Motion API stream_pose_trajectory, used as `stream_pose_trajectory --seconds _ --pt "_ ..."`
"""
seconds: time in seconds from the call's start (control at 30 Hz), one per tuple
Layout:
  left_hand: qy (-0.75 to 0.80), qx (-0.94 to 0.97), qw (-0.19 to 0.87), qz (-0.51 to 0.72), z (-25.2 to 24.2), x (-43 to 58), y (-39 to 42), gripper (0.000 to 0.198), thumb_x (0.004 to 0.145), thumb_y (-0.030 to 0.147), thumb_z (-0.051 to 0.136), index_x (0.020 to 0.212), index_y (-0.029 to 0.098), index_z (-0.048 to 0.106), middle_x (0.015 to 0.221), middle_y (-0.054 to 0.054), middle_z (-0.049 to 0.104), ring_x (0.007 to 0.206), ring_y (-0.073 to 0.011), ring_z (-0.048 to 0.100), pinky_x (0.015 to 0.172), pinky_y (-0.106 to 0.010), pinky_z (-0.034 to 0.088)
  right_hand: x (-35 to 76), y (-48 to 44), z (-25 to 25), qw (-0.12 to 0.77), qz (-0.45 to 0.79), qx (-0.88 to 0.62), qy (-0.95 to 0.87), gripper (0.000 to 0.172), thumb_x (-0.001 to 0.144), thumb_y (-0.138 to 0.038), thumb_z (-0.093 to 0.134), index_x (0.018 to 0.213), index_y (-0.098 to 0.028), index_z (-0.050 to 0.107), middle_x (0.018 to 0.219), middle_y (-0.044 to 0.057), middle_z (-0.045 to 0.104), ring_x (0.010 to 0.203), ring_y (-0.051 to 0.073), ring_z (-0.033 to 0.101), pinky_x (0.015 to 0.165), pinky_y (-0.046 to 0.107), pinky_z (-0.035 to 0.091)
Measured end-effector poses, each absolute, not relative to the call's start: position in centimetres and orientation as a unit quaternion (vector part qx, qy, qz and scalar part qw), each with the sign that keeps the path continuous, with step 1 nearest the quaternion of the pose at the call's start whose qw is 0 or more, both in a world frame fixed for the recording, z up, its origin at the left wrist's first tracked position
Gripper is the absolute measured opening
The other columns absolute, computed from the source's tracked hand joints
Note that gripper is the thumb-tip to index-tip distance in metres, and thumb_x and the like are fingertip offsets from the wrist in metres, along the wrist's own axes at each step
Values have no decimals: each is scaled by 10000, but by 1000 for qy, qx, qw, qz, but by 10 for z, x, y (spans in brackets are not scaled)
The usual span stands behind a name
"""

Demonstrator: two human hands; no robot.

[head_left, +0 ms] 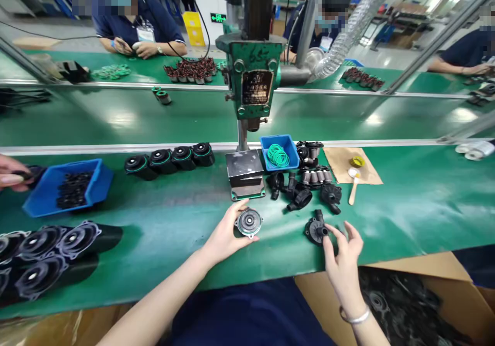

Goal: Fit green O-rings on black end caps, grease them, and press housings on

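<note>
My left hand (228, 235) is closed around a round motor housing (249, 222) with a silvery flange and a small centre hub facing up. At the right, my right hand (343, 250) has thumb and index finger at the spout of a black plastic pump cover (315, 231), its other fingers raised. Other black pump covers (299, 200) lie just behind it. Between and behind the hands stands a metal block (244, 165) on the base of a green press (253, 57).
A blue bin (292, 161) holds green rings; another blue bin (98, 194) holds small black parts. Black motor housings (154, 160) stand in rows at left. A wooden stick (352, 191) lies on cardboard (371, 173). Another person's hand (10, 173) is at far left; co-workers sit opposite.
</note>
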State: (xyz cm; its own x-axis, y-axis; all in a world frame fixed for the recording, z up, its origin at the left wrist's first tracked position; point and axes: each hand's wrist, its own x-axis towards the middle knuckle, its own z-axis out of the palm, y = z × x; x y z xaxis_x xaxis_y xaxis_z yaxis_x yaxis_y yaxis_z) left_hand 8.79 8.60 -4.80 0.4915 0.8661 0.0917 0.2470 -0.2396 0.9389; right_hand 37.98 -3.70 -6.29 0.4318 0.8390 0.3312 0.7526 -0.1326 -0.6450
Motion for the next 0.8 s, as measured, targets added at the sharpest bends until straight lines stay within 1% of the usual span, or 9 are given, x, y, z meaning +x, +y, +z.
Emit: stream_pose_trajectory --seconds 0.1,0.17,0.3,0.37,0.47,0.53,0.63,0.7,0.8 --pt "372 721 487 324 -45 86 83 794 789 272 758 1437 273 298 1360 -127 570 1279 -291 567 1102 -487 460 384 -37 -56 336 44 -705 -623 421 955 -368 481 1334 -189 508 1482 159 365 1446 338 311 1152 633 307" --pt "371 727 481 319 -45 85 81 746 805 236 726 1423 269 309 1397 -124 545 1303 -282 546 1121 -488 442 389 -32 -54 324 82 -669 -664 443 971 -323 472 1399 -212 442 1460 137 441 1443 304 346 1162 605 326" --pt "399 706 483 330 -52 89 75 730 796 238 737 1397 236 321 1400 -137 542 1308 -282 543 1118 -492 445 405 -17 -56 314 80 -623 -712 280 969 -322 519 1222 -227 593 1233 91 628 1288 263 527 1085 507 450" --pt "414 690 482 347 -58 92 72 735 782 250 757 1380 222 331 1387 -143 548 1299 -287 552 1107 -490 458 415 -11 -55 297 53 -606 -736 251 948 -360 566 1146 -226 641 1158 87 651 1171 254 589 982 461 516" --pt "429 690 461 358 -63 95 69 718 763 257 778 1349 216 365 1365 -143 555 1283 -302 565 1097 -510 463 424 -4 -40 281 10 -573 -770 234 895 -420 640 1017 -226 689 1052 83 660 1068 262 622 886 448 541" --pt "422 700 451 358 -64 95 68 704 766 252 776 1344 218 375 1358 -142 560 1276 -308 571 1091 -521 468 419 0 -21 287 14 -555 -781 208 869 -404 680 954 -215 684 1048 84 660 1114 277 622 915 452 535" --pt "401 708 452 365 -62 94 68 692 777 252 765 1347 214 375 1349 -148 571 1263 -304 584 1077 -507 487 389 12 11 316 75 -555 -766 164 872 -331 690 957 -201 637 1149 83 672 1157 242 640 968 393 533" --pt "397 708 448 374 -61 93 68 687 779 256 766 1344 205 379 1340 -156 579 1256 -302 591 1069 -496 497 360 24 27 335 102 -564 -747 161 870 -312 699 957 -204 618 1152 68 690 1067 199 682 931 338 549" --pt "401 711 435 380 -59 92 68 683 771 264 779 1332 201 395 1316 -151 600 1242 -295 604 1063 -481 505 317 44 35 364 104 -547 -747 146 864 -290 709 925 -205 607 1035 46 712 967 170 693 891 314 554"
